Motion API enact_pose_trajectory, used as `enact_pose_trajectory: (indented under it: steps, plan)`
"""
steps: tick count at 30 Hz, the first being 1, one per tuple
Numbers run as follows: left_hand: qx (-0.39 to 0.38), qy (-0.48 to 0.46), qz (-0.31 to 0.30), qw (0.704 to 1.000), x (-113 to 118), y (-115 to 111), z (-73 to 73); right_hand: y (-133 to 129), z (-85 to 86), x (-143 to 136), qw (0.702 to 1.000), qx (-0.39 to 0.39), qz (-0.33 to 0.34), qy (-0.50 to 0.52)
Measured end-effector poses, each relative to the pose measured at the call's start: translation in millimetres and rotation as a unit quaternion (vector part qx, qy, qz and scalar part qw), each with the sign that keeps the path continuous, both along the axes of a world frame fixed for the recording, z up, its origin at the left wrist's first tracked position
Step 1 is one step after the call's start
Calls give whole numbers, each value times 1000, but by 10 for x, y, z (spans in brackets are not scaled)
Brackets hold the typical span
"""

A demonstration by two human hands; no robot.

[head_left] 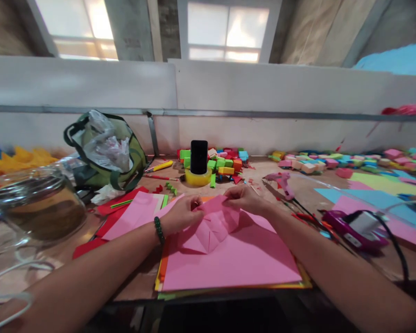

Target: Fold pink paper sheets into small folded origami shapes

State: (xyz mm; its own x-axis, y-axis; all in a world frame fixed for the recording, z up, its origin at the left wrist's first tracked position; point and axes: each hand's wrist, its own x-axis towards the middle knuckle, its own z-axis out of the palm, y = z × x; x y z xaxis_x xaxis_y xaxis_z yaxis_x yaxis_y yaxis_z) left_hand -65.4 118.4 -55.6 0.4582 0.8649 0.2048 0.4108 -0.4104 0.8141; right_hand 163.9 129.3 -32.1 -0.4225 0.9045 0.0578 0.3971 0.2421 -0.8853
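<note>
Both hands grip a creased sheet of pink paper (pixel 213 226) by its far edge, its folds partly opened out. My left hand (pixel 182 213), with a dark green bead bracelet (pixel 158 230) on its wrist, pinches the paper's left side. My right hand (pixel 246 201) pinches the upper right corner between thumb and fingers. Beneath lies a stack of coloured sheets with a flat pink sheet (pixel 235 266) on top; orange, yellow and green edges stick out below it. The fingertips partly hide the paper's top edge.
A phone (pixel 198 157) stands in a yellow tape roll (pixel 198 177), before colourful paper blocks (pixel 225 164). To the right are a pink glue gun (pixel 280 181) and a purple power strip (pixel 353 231) with cables. At left stand a glass jar (pixel 39 208) and a green bag (pixel 135 155).
</note>
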Motion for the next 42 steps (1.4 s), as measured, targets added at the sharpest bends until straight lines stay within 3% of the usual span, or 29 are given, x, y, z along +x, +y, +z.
enact_pose_trajectory:
  steps: [10,19,29,42]
  plan:
    - [45,52,19,997,14,-43,20,29,-178,-23,996,-77,32,12]
    - [42,76,-3,996,24,-67,-37,24,-179,-11,992,-115,53,28]
    - [6,71,-54,996,14,-81,-46,-54,-116,-109,997,-51,58,17]
    - [-36,56,-102,993,31,-177,45,-227,-27,-224,992,111,60,-25]
